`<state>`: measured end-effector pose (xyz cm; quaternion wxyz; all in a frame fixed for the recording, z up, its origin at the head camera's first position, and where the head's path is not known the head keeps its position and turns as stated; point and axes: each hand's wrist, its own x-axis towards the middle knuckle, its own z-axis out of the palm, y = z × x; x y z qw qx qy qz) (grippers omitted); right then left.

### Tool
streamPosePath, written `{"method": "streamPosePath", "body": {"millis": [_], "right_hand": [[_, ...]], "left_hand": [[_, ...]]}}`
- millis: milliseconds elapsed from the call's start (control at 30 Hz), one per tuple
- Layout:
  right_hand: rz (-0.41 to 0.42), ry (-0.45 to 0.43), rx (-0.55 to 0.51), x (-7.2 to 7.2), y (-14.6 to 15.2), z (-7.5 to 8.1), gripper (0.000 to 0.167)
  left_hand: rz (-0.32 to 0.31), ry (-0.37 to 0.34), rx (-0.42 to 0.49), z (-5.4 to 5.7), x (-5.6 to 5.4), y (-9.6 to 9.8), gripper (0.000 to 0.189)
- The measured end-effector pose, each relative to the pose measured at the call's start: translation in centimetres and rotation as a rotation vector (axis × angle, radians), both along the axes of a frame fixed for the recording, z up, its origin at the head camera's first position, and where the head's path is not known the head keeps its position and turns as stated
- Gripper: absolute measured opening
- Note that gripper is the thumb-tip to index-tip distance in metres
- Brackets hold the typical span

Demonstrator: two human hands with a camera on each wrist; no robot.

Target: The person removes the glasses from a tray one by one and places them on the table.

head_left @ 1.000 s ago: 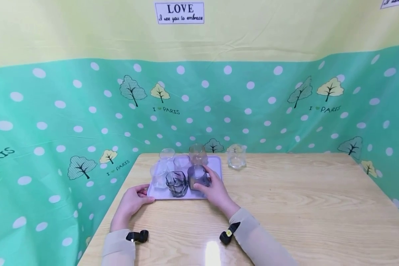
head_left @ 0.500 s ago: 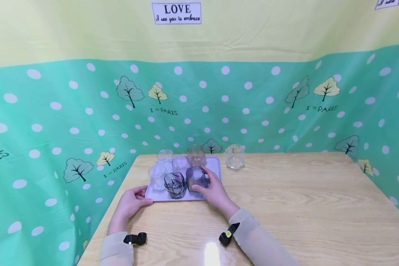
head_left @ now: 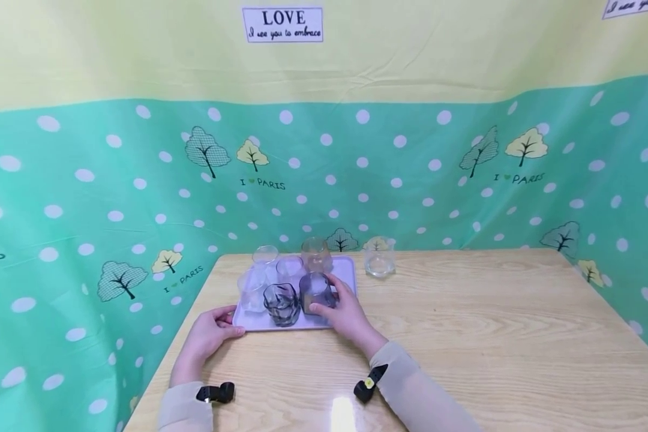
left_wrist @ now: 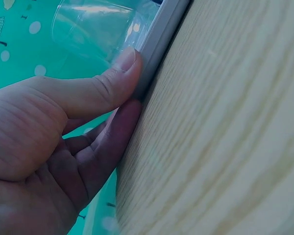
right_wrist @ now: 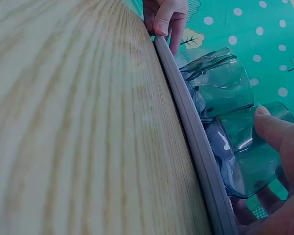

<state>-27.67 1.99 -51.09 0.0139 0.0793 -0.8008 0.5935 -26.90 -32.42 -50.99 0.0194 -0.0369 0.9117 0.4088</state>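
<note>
My right hand [head_left: 351,312] holds a smoky grey squarish glass [head_left: 315,294] upright at the tray's right front, thumb on the near side and fingers round its right. Close to its left stands a dark grey wavy glass [head_left: 282,305]. At the front left corner of the lilac tray [head_left: 297,329], my left hand [head_left: 207,336] grips the edge; in the left wrist view its thumb [left_wrist: 125,61] lies on the rim. Behind the two dark glasses, the tray also bears clear glasses, one at the left [head_left: 252,294], and an amber-tinted glass [head_left: 317,258] at the back.
A clear glass [head_left: 380,263] stands on the wooden table [head_left: 491,330] just right of the tray, near the back edge. A green dotted curtain [head_left: 410,168] hangs behind the table and along both sides.
The whole scene shifts slightly left and down in the head view. Both hands keep their places on the tray and the grey glass.
</note>
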Motion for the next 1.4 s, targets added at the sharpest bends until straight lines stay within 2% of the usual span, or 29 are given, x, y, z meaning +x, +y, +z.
{"method": "streamPosePath", "body": {"millis": [233,433,667,1000,1200,1400], "right_hand": [[0.031,-0.002,-0.003,0.0,-0.2,-0.2,0.09],[0.025,-0.046,-0.023,-0.1,0.3,0.0,0.09],[0.041,-0.034,-0.025,-0.3,0.5,0.4,0.094],[0.079,-0.038,-0.011,-0.2,1.0,1.1,0.095],[0.079,-0.044,0.007,-0.2,1.2,0.7,0.096],[0.074,-0.044,0.003,-0.1,1.3,0.5,0.095]], "left_hand": [[0.0,-0.01,-0.011,0.0,0.4,-0.5,0.076],[-0.01,-0.01,0.002,-0.3,0.3,-0.3,0.076],[-0.016,0.008,0.026,-0.3,0.4,-0.2,0.074],[-0.027,0.01,0.009,-0.2,0.2,-0.2,0.075],[-0.016,-0.006,0.01,0.1,0.4,-0.1,0.075],[-0.019,-0.004,0.009,0.0,0.3,-0.1,0.076]]}}
